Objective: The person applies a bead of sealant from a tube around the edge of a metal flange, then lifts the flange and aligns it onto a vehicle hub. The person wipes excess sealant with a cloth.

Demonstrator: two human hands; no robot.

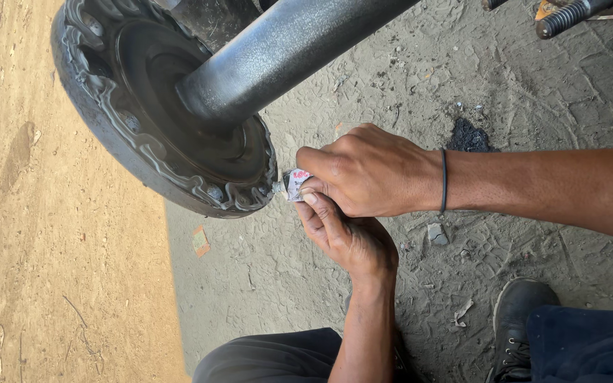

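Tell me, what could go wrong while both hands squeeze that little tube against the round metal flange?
1. The bead on the flange rim already runs wavy; more squeezing could leave it uneven or gapped.
2. The small tube is pinched between the right hand and left hand; it might split or smear paste onto the fingers.
3. The ground is dusty and littered, so grit may stick in the wet bead.

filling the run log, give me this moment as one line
left hand: supports small tube from below | right hand: squeezes tube | nozzle: at axle flange rim | grey sealant bead: wavy around flange | ground: dirt
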